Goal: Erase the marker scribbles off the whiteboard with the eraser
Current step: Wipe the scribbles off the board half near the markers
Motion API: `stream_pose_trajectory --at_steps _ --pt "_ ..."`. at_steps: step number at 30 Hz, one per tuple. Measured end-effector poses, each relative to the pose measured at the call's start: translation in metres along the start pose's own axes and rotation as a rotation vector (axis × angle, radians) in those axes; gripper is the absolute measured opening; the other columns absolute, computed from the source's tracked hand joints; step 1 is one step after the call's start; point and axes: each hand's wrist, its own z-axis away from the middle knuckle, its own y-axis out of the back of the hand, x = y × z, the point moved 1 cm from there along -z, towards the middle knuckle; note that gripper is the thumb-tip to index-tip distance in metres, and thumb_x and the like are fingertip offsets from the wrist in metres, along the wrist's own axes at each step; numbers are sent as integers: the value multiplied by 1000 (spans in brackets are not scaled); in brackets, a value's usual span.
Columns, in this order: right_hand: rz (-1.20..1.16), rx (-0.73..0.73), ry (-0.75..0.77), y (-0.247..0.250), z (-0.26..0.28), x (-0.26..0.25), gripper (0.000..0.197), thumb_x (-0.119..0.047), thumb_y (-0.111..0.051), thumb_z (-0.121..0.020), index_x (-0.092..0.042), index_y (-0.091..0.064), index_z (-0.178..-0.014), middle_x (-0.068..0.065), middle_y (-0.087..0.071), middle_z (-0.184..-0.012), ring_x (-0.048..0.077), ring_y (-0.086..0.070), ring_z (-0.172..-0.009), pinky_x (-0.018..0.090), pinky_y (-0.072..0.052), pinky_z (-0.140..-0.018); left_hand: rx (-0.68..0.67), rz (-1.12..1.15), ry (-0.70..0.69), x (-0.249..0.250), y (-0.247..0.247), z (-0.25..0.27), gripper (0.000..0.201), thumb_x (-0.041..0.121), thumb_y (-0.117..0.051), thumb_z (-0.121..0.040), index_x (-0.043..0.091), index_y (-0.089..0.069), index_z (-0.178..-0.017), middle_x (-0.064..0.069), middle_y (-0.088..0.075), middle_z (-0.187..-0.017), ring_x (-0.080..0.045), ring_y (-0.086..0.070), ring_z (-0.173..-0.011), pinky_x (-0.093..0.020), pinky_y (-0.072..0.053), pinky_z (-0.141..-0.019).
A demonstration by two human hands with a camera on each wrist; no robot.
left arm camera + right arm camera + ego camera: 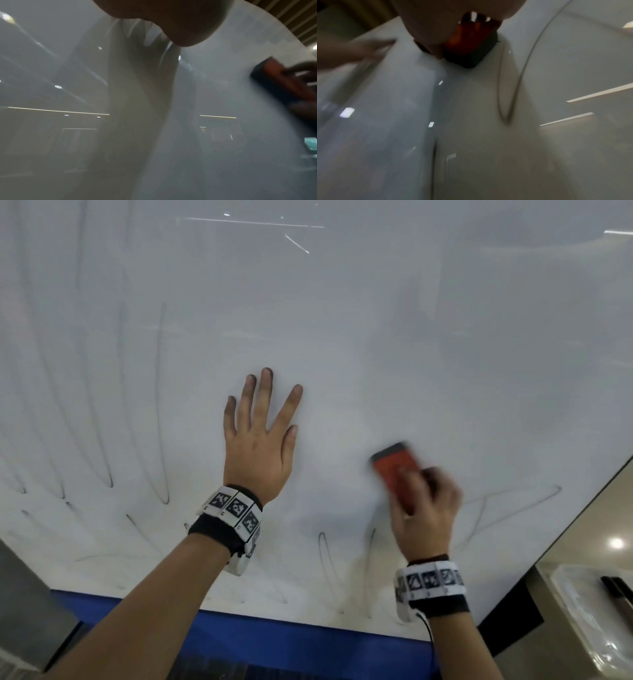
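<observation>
Our right hand [424, 508] grasps the blocky red eraser [394, 470] against the glossy whiteboard [376, 337]; our left hand [260, 436] lies flat, at nine o'clock.

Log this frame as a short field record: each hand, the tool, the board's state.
left hand: flat on the whiteboard, fingers spread
right hand: grips the eraser, motion-blurred
eraser: red back, dark pad against the board
scribbles: loops remain at left, along the near edge and at right; middle wiped
off the board: clear tray at right
</observation>
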Motion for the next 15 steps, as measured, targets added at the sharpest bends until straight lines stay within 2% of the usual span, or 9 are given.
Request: stream_pose_trajectory --at_steps 3,4,5,6,8,9,10,12,15 --pt "-136 309 -456 20 -47 0 56 -18 -78 -84 -15 -53 -134 19 -48 -128 35 -47 -114 45 -43 -102 10 12 19 4 -2 0 55 33 -38 -110 28 -22 -162 -14 -9 -170 -34 -8 -158 -58 -14 -125" --pt "-174 360 -544 19 -60 -8 58 -19 -77 -83 -15 -52 -135 17 -48 -129 32 -47 -115 46 -42 -102 21 25 32 8 -3 0 55 33 -40 -109 27 -23 -161 -16 -11 -169 -35 -9 -158 -60 -14 -125" --pt "-191 349 -545 16 -68 -21 58 -19 -77 -84 -16 -52 -136 15 -48 -130 28 -46 -115 45 -42 -103 38 47 49 12 -3 0 55 34 -42 -109 25 -26 -161 -17 -12 -169 -36 -10 -157 -61 -15 -124" --pt "-175 289 -444 12 -71 -33 55 -20 -76 -86 -18 -53 -135 15 -48 -130 27 -45 -115 43 -40 -105 57 81 74 17 -2 -1 55 35 -44 -108 23 -29 -160 -18 -14 -168 -37 -10 -157 -61 -15 -124" --pt "-45 100 -105 6 -62 -45 44 -23 -72 -92 -22 -55 -133 17 -50 -130 33 -47 -114 42 -39 -104 97 181 135 28 1 -2 55 39 -51 -105 19 -39 -154 -20 -16 -167 -40 -12 -156 -59 -15 -124" --pt "22 41 -5 6 -53 -36 41 -26 -70 -94 -24 -56 -132 16 -50 -131 36 -49 -114 43 -40 -104 120 236 152 35 4 -3 53 41 -54 -103 18 -43 -150 -21 -19 -166 -40 -13 -155 -57 -18 -123" --pt "60 44 -4 9 -44 -17 41 -27 -70 -95 -24 -56 -133 16 -49 -132 37 -50 -114 44 -41 -104 138 277 150 42 7 -5 50 41 -56 -102 18 -47 -146 -21 -22 -164 -40 -16 -155 -55 -21 -122" --pt "37 168 -274 24 -21 28 51 -27 -72 -93 -16 -52 -138 19 -47 -133 37 -47 -118 45 -40 -108 141 274 76 55 9 -8 49 42 -57 -101 20 -48 -144 -19 -25 -163 -38 -20 -154 -54 -23 -120" --pt "-90 451 -896 56 25 93 68 -27 -72 -88 -6 -42 -145 9 -46 -133 27 -50 -122 54 -44 -107 49 187 -51 71 2 -9 57 47 -56 -102 26 -42 -153 -17 -19 -167 -36 -15 -156 -55 -17 -124"
